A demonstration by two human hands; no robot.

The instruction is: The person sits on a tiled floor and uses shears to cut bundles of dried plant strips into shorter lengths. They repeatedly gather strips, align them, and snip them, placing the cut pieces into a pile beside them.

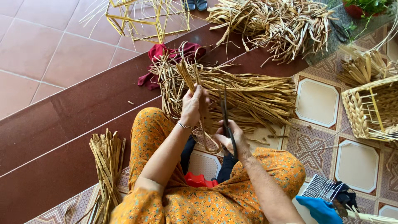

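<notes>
Your left hand (193, 105) grips dried straw strands (187, 76) shut-fisted; beside it your right hand (230, 139) clasps black scissors (226, 120), above the straw pile (248, 97).

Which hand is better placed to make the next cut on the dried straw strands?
Probably the right hand: it already holds the dark metal scissors, blades pointing up beside the flat dried straw strands that the left hand grips.

straw pile (248, 99) before hands (211, 120), basket (371, 110) right
</notes>
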